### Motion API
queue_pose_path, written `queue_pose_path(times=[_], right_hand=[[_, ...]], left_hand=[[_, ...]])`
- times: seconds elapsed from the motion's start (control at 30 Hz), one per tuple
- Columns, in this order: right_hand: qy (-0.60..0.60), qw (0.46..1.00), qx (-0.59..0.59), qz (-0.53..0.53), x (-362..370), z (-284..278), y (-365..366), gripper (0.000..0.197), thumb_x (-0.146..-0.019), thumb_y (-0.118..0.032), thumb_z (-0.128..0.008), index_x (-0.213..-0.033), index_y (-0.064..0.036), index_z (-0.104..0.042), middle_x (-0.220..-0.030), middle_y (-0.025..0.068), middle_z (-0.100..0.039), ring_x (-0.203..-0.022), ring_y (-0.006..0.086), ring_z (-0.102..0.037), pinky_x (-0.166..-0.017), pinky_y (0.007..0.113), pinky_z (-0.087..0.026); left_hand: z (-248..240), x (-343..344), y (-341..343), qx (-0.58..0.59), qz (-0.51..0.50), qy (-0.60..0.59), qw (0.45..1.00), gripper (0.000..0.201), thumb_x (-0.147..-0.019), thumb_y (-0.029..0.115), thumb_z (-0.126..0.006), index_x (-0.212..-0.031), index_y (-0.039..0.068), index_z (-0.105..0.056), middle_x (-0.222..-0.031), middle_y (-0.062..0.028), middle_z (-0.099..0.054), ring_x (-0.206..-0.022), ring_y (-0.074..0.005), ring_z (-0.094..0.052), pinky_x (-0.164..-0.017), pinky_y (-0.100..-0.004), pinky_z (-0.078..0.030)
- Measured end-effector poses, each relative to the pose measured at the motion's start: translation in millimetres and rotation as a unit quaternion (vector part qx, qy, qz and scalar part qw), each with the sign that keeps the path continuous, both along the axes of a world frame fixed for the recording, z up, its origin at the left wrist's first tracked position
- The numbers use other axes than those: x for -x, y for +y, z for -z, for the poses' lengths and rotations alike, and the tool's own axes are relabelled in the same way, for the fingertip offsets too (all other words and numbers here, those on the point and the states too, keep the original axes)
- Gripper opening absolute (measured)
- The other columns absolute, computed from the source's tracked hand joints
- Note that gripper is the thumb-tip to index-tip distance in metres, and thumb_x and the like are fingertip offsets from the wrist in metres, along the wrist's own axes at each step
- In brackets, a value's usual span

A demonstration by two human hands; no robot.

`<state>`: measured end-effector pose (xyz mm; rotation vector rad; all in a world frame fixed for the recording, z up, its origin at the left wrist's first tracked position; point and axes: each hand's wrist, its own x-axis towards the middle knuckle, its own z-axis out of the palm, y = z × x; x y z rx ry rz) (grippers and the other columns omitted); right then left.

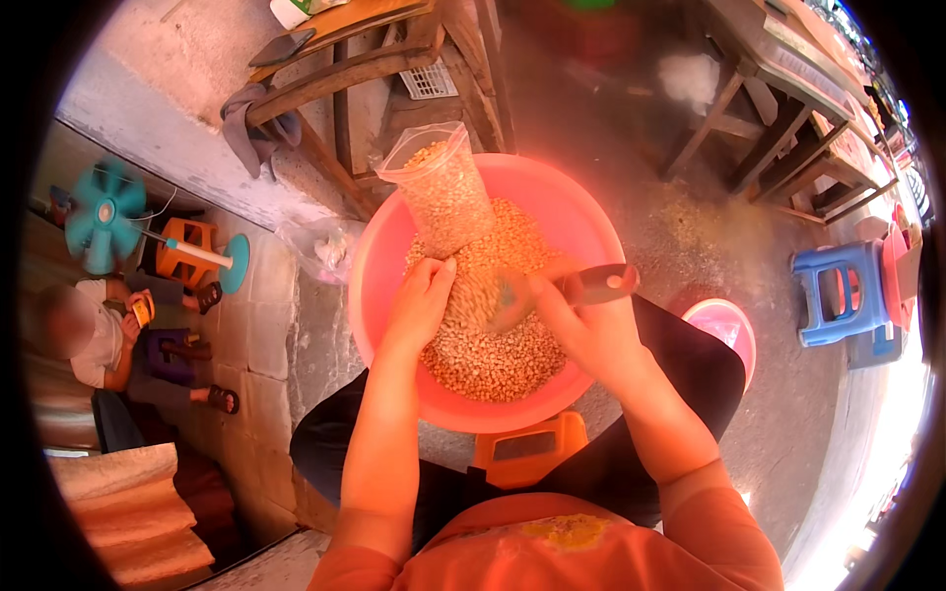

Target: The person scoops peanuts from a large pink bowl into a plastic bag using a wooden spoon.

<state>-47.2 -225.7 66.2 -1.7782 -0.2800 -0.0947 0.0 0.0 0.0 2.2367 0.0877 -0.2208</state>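
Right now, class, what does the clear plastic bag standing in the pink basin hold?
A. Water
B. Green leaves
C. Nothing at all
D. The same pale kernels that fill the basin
D: the clear bag stands open in the pink basin, partly filled with pale kernels like those heaped around it; the left hand rests at its base.

An orange stool [527, 448] stands just below the hands, under the work. A small pink bowl [727, 330] lies on the floor to their right, and a blue stool [843, 295] stands farther right. Wooden tables [365, 59] stand beyond them. Far to their left a seated person [84, 340] faces a teal fan [103, 212] beside another orange stool [187, 251].
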Motion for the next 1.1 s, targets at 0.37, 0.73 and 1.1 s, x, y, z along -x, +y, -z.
queue_pose_path(times=[0.37,0.73,1.1], right_hand=[[-0.066,0.961,0.208,0.169,-23,21,-31,0.013,-0.087,-0.015,-0.056,-0.084,-0.0034,-0.061,-0.066,0.0153,-0.060,-0.062,0.0327,-0.059,-0.056,0.038,-0.046],[0.111,0.992,-0.047,0.031,-18,36,1,0.022,-0.092,-0.022,-0.053,-0.088,-0.0013,-0.061,-0.067,0.0067,-0.059,-0.061,0.0160,-0.059,-0.057,0.029,-0.045],[0.257,0.924,-0.281,-0.029,-30,32,-13,0.030,-0.093,-0.026,-0.049,-0.090,0.0008,-0.063,-0.081,0.0090,-0.064,-0.069,0.0134,-0.060,-0.060,0.026,-0.049]], left_hand=[[9,0,-3,0.016,0.005,-0.022,1.000,0.036,-0.093,0.035,-0.047,-0.095,0.000,-0.055,-0.094,-0.0191,-0.058,-0.094,-0.0327,-0.056,-0.081,-0.0377,-0.042],[-26,9,-22,0.060,0.157,-0.130,0.977,0.022,-0.082,0.009,-0.064,-0.102,0.001,-0.061,-0.094,-0.0098,-0.060,-0.090,-0.0232,-0.058,-0.078,-0.0307,-0.045],[-33,7,-17,0.138,0.183,-0.311,0.922,0.020,-0.079,0.008,-0.064,-0.097,-0.001,-0.065,-0.098,-0.0098,-0.063,-0.093,-0.0223,-0.058,-0.084,-0.0325,-0.043]])
